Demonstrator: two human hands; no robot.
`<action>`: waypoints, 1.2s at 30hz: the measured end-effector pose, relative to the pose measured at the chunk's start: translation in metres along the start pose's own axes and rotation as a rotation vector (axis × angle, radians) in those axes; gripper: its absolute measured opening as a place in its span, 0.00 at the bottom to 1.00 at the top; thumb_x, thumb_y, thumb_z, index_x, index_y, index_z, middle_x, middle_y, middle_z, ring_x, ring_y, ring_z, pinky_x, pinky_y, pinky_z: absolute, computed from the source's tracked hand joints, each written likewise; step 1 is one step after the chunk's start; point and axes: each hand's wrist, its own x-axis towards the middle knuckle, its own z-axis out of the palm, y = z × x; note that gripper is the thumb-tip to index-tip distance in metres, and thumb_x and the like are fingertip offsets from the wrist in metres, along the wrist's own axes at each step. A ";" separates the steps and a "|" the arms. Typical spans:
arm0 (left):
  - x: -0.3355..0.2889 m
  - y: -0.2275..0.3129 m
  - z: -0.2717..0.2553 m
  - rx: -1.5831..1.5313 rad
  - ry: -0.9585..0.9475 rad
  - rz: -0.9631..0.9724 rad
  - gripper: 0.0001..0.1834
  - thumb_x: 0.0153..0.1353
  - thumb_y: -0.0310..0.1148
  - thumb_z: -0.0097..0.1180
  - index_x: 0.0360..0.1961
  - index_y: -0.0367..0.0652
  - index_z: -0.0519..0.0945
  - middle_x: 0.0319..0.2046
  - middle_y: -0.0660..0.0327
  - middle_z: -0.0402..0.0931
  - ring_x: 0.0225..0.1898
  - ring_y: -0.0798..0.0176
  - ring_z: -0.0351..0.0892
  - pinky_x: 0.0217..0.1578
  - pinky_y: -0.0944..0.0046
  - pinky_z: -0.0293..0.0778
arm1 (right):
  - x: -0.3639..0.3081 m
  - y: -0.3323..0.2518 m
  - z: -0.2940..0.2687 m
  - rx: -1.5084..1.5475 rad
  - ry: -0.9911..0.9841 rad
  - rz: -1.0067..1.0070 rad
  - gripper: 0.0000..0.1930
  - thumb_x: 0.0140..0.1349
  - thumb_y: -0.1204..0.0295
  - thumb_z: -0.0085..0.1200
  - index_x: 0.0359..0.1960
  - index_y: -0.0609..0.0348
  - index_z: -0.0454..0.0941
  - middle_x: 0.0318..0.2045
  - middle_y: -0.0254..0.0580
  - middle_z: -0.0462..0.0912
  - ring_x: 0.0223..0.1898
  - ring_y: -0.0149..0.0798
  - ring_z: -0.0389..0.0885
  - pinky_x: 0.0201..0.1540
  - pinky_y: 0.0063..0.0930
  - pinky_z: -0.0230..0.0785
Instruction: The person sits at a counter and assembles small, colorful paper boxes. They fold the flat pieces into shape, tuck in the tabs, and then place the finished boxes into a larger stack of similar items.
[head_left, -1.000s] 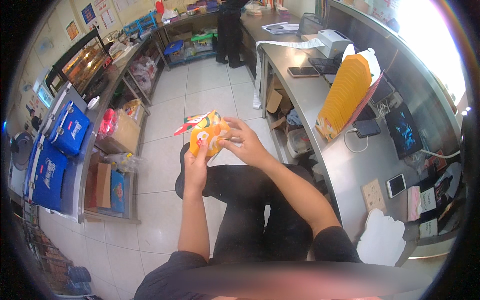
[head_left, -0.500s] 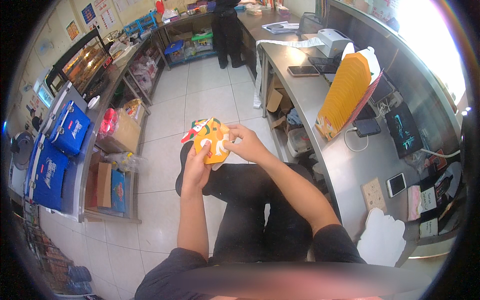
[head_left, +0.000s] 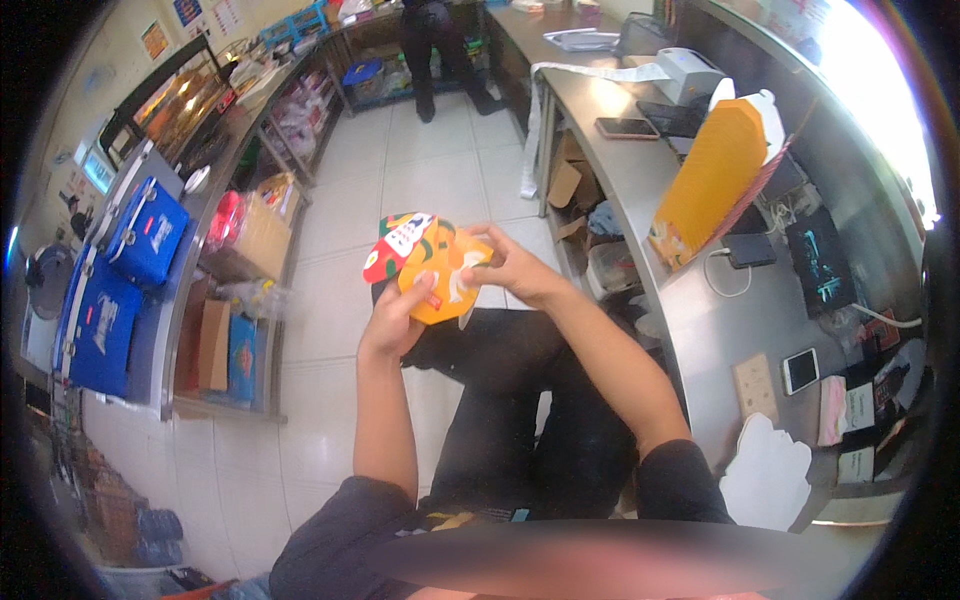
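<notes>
A yellow printed paperboard food box (head_left: 440, 268), with red, green and white patches, is held up above my lap. My left hand (head_left: 393, 318) grips its lower left side, thumb lying on the front face. On the right side, my right hand (head_left: 510, 268) pinches the edge of the box between thumb and fingers. The back of the box and the fingers behind it are hidden. To the right, a long nested stack of yellow boxes (head_left: 712, 175) leans on the steel counter (head_left: 705, 320).
On the counter are white flattened cartons (head_left: 765, 472), a white phone (head_left: 800, 371), a dark phone (head_left: 627, 128) and a receipt printer (head_left: 688, 76). Blue cooler bags (head_left: 105, 335) stand on the left bench. A person in dark trousers (head_left: 432, 55) stands at the far end.
The box has turned and widened, showing more of its red and white flap on the left. My right hand has shifted slightly right. The view has moved a little, and the far person's legs are apart.
</notes>
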 end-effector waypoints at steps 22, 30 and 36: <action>-0.018 0.002 -0.002 1.080 -0.538 -0.129 0.21 0.75 0.35 0.53 0.66 0.43 0.75 0.62 0.51 0.79 0.63 0.57 0.77 0.65 0.57 0.70 | 0.002 -0.003 0.011 -0.347 0.190 -0.151 0.21 0.69 0.72 0.64 0.62 0.63 0.77 0.52 0.42 0.83 0.50 0.31 0.81 0.51 0.25 0.76; -0.024 0.004 -0.004 0.302 -0.475 0.098 0.25 0.76 0.44 0.55 0.64 0.36 0.73 0.58 0.54 0.80 0.58 0.53 0.80 0.61 0.54 0.74 | -0.006 -0.009 0.014 -0.561 0.153 -0.358 0.06 0.68 0.72 0.65 0.42 0.61 0.85 0.52 0.41 0.84 0.57 0.39 0.80 0.60 0.33 0.70; -0.005 0.007 -0.013 -0.051 0.185 -0.072 0.25 0.81 0.48 0.46 0.63 0.38 0.74 0.54 0.56 0.81 0.53 0.62 0.83 0.57 0.55 0.80 | -0.004 -0.010 0.038 -1.006 0.129 -0.543 0.08 0.67 0.69 0.65 0.34 0.61 0.86 0.65 0.45 0.77 0.69 0.53 0.71 0.72 0.46 0.59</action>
